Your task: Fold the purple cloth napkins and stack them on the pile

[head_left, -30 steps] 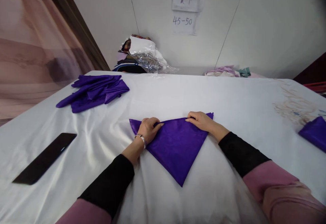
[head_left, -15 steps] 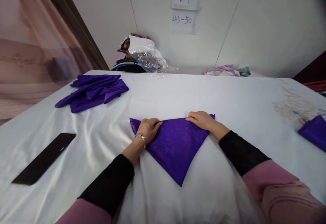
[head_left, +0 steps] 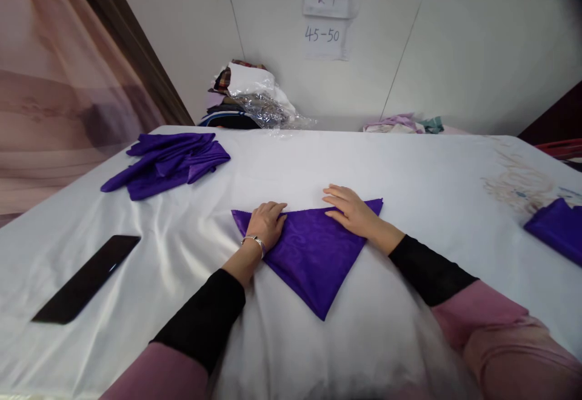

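Observation:
A purple cloth napkin (head_left: 318,254) lies folded into a triangle on the white-covered table, its long edge away from me and one corner toward me. My left hand (head_left: 268,225) rests over the left part of that far edge, fingers lying over the cloth and thumb apart. On the right part of the edge, my right hand (head_left: 349,211) has its fingers spread, with the fingertips reaching past the edge and the thumb over the cloth. The napkin's surface under both palms is hidden.
A crumpled pile of purple cloth (head_left: 175,163) lies at the back left. A dark flat slab (head_left: 88,279) is at the left, and folded purple cloth (head_left: 557,230) at the right edge. Behind the table are stacked fabrics (head_left: 248,94) under clear plastic.
My right hand has let go of the napkin's far edge and spread its fingers. My left fingers have loosened from their pinch and lie flatter. The view has shifted slightly.

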`<state>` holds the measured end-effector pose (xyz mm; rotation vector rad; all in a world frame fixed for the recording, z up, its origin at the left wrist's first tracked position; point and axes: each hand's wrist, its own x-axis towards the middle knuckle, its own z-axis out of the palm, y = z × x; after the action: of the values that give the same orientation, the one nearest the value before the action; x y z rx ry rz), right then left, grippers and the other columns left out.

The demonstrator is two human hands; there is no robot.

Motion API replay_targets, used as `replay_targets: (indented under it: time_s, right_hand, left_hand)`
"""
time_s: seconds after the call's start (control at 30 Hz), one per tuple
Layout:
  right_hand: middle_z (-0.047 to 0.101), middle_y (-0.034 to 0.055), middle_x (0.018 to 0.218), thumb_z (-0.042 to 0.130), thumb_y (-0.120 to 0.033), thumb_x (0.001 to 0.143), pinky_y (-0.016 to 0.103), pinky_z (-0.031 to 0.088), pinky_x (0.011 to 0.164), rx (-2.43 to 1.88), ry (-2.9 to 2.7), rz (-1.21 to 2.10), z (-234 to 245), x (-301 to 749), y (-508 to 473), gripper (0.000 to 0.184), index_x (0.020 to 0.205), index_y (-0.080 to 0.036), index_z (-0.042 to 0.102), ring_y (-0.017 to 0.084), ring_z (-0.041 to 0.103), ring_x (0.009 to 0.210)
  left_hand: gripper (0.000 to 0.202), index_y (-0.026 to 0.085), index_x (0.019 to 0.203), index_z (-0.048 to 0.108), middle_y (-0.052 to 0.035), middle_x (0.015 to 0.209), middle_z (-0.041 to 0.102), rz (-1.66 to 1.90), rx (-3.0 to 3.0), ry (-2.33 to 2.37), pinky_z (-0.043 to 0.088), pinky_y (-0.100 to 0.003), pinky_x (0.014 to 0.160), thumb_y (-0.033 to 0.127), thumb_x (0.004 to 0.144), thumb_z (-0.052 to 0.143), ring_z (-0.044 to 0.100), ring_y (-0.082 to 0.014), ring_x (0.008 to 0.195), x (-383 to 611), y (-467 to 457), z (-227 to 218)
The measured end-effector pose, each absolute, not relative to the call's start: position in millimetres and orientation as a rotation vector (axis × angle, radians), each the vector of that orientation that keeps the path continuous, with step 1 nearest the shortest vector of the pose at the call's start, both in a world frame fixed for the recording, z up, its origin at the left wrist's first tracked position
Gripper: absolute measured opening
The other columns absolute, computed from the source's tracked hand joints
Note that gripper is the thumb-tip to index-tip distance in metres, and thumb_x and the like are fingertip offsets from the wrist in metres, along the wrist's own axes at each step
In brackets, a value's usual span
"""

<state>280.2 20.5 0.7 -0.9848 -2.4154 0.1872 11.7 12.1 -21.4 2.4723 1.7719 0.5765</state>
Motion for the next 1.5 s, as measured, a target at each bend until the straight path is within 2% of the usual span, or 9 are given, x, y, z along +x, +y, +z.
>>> replay_targets:
  time_s: [0.1,0.23,0.3,0.4,0.8,1.03,1.27,1.4,1.5]
  right_hand:
    - [0.040,0.0139,0.143,0.041,-0.048,0.093,0.046,0.027,0.109,-0.893,-2.502,0.438,16.1,252.9,-19.4,0.052,0.134,-0.016,0.046,0.024,0.027,0.137]
    - [0.020,0.0121,0.153,0.038,-0.063,0.088,0.046,0.011,0.114,-0.804,-2.778,0.750,22.2,223.6,-70.4,0.075,0.146,-0.016,0.027,0.025,0.011,0.142]
    - [0.014,0.0123,0.155,0.037,-0.066,0.087,0.044,0.005,0.115,-0.817,-2.841,0.810,17.8,218.3,-84.2,0.081,0.148,-0.015,0.020,0.024,0.006,0.143]
    - [0.011,0.0135,0.155,0.035,-0.067,0.087,0.044,-0.001,0.115,-0.831,-2.897,0.806,9.4,218.9,-93.1,0.083,0.148,-0.013,0.018,0.024,0.002,0.143]
    - [0.016,0.0131,0.154,0.032,-0.066,0.088,0.048,-0.002,0.114,-0.655,-2.957,0.759,3.5,232.9,-121.1,0.082,0.148,-0.013,0.016,0.025,0.005,0.143]
    - [0.018,0.0117,0.154,0.034,-0.065,0.088,0.047,-0.001,0.114,-0.660,-2.927,0.771,2.9,237.1,-125.7,0.080,0.149,-0.017,0.014,0.025,0.009,0.142]
    - [0.020,0.0110,0.153,0.036,-0.065,0.088,0.049,-0.001,0.114,-0.675,-2.911,0.781,-0.5,236.5,-126.4,0.079,0.148,-0.019,0.016,0.027,0.011,0.142]
    - [0.031,0.0107,0.150,0.040,-0.066,0.085,0.051,0.000,0.113,-0.700,-2.888,0.806,-1.6,235.4,-127.3,0.080,0.148,-0.021,0.020,0.028,0.020,0.140]
    - [0.036,0.0089,0.148,0.042,-0.065,0.085,0.051,0.002,0.113,-0.701,-2.869,0.827,1.2,234.4,-128.2,0.077,0.147,-0.024,0.022,0.028,0.024,0.138]
  left_hand:
    - [0.031,0.019,0.114,0.060,-0.0086,0.107,0.065,0.571,2.472,1.765,0.045,-0.042,0.090,0.024,0.085,0.049,0.056,-0.0258,0.101,12.2,12.4,-20.4]
    - [0.032,0.018,0.114,0.060,-0.0095,0.111,0.064,0.585,2.458,1.757,0.044,-0.042,0.092,0.024,0.085,0.049,0.055,-0.0263,0.104,13.8,12.3,-19.5]
    - [0.032,0.018,0.115,0.060,-0.0094,0.113,0.063,0.592,2.442,1.757,0.043,-0.042,0.094,0.024,0.085,0.049,0.054,-0.0261,0.107,13.7,12.8,-19.8]
    - [0.033,0.020,0.116,0.059,-0.0084,0.118,0.062,0.591,2.410,1.758,0.041,-0.040,0.098,0.027,0.085,0.050,0.052,-0.0247,0.112,10.7,14.6,-21.0]
    - [0.047,0.025,0.122,0.055,-0.0062,0.132,0.055,0.565,2.285,1.848,0.030,-0.041,0.109,0.048,0.082,0.056,0.045,-0.0231,0.126,-13.9,24.4,-24.5]
    - [0.042,0.024,0.123,0.054,-0.0076,0.134,0.053,0.619,2.260,1.940,0.026,-0.047,0.111,0.040,0.084,0.054,0.042,-0.0240,0.129,-19.8,21.1,-13.1]
    - [0.047,0.021,0.127,0.051,-0.0087,0.141,0.046,0.570,2.573,1.488,0.017,-0.050,0.115,0.047,0.089,0.045,0.032,-0.0238,0.136,35.9,-45.7,4.2]
    - [0.051,0.021,0.131,0.048,-0.0092,0.146,0.039,0.407,2.656,1.237,0.017,-0.052,0.115,0.049,0.089,0.042,0.026,-0.0259,0.139,57.9,-83.2,-2.4]
    - [0.053,0.024,0.134,0.046,-0.0078,0.147,0.038,0.424,2.646,1.244,0.017,-0.052,0.115,0.051,0.088,0.042,0.027,-0.0278,0.138,55.2,-93.3,-7.3]
